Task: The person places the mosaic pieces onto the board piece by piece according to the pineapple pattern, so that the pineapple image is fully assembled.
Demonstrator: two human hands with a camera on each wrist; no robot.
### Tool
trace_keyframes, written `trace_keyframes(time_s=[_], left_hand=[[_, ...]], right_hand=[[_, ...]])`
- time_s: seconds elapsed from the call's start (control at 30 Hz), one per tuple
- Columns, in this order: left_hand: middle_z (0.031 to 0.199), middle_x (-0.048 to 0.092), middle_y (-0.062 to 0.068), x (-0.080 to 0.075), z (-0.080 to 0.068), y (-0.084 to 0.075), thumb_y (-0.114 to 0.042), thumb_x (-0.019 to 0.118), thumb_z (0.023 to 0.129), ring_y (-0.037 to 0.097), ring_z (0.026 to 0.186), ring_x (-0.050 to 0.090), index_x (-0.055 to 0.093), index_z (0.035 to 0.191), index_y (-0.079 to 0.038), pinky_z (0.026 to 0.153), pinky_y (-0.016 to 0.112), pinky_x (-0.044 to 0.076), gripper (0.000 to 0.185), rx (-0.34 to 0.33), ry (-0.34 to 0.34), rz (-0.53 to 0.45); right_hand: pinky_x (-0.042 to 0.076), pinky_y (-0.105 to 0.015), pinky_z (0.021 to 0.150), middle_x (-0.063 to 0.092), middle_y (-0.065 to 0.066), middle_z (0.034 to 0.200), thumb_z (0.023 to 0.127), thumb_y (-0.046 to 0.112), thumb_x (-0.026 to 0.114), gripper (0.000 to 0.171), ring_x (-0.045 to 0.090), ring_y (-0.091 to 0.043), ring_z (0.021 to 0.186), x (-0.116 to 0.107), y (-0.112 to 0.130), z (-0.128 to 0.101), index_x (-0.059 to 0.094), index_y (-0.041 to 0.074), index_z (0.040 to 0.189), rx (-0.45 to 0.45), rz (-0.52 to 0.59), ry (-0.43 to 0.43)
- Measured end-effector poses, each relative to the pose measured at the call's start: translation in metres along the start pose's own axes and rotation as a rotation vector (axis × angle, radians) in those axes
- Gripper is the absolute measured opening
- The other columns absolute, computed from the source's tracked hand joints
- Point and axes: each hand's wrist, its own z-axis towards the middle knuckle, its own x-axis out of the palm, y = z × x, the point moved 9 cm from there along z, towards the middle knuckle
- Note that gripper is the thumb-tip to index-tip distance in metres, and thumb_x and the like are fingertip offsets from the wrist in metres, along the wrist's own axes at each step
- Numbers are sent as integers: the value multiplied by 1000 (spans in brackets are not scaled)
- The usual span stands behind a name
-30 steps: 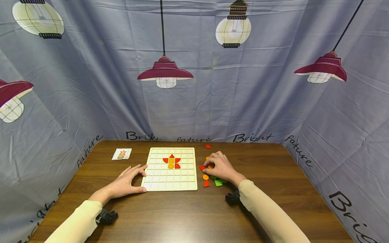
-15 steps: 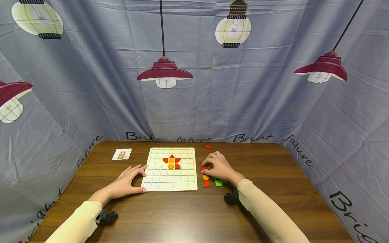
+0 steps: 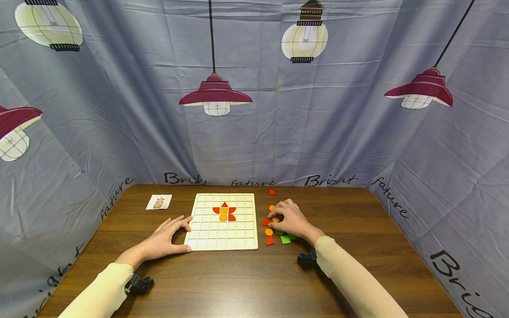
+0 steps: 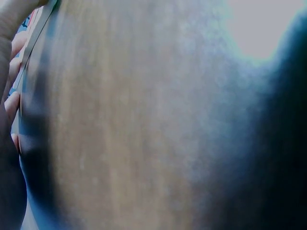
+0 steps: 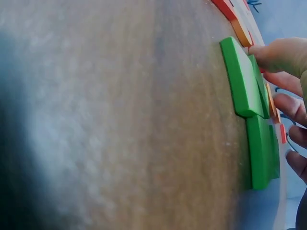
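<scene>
A pale wooden grid board point(image 3: 207, 240) lies mid-table with a small flower of red and orange pieces point(image 3: 224, 210) set in it. My left hand point(image 3: 184, 234) rests flat at the board's near left corner, fingers spread and thumb against the front edge. To the right of the board, my right hand point(image 3: 278, 217) curls over a pile of loose pieces, its fingertips pinching an orange round piece point(image 3: 275, 219) that lies on the table. In the right wrist view, green pieces point(image 5: 242, 79) lie beside those fingers point(image 5: 288, 103). The left wrist view is blurred, showing only fingers point(image 4: 12, 105) at the board's edge.
Round the right hand lie an orange disc point(image 3: 269, 232), red pieces point(image 3: 270, 240), a green piece point(image 3: 285, 239) and another orange piece point(image 3: 272, 207). One red piece point(image 3: 272, 192) sits farther back. A picture card point(image 3: 159, 202) lies left of the board. Curtains wall the table.
My right hand shifted slightly back and right over the pile, uncovering the far orange piece that it hid half a second ago. The left hand and the board have not moved.
</scene>
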Motion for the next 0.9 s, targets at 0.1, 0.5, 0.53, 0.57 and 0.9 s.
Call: trace_keyframes(time_s=[0.1, 0.5, 0.53, 0.57, 0.9], left_hand=[[158, 43, 16, -1, -1, -1, -47, 84, 83, 48, 147, 30, 57, 111, -18, 116, 70, 9, 48, 11, -11, -16], [158, 44, 13, 2, 0, 4, -53, 82, 83, 46, 147, 32, 57, 110, -22, 118, 69, 11, 48, 1, -4, 11], [158, 44, 13, 2, 0, 4, -53, 82, 83, 46, 147, 32, 57, 110, -22, 118, 68, 11, 48, 0, -5, 16], [158, 44, 12, 2, 0, 4, -54, 81, 83, 46, 147, 32, 57, 109, -23, 118, 68, 11, 48, -2, -5, 21], [159, 43, 13, 1, 1, 3, -54, 82, 82, 46, 147, 31, 57, 109, -22, 118, 68, 10, 48, -2, -9, 14]], right_hand=[[39, -42, 94, 61, 13, 106, 85, 43, 83, 18, 47, -18, 110, -1, 1, 0, 79, 34, 101, -7, -11, -1], [39, -39, 89, 60, 14, 103, 85, 45, 83, 23, 46, -16, 106, 0, 0, 1, 80, 35, 105, -23, 10, -1], [39, -39, 89, 59, 15, 103, 84, 46, 83, 21, 45, -15, 106, 0, -1, 1, 80, 36, 103, -24, 7, -4], [39, -39, 89, 59, 15, 103, 84, 46, 83, 20, 45, -15, 105, 0, -1, 1, 80, 37, 101, -26, 7, -7], [38, -40, 91, 60, 15, 100, 84, 39, 84, 16, 46, -15, 105, -1, -1, 1, 80, 35, 100, -33, 14, 2]])
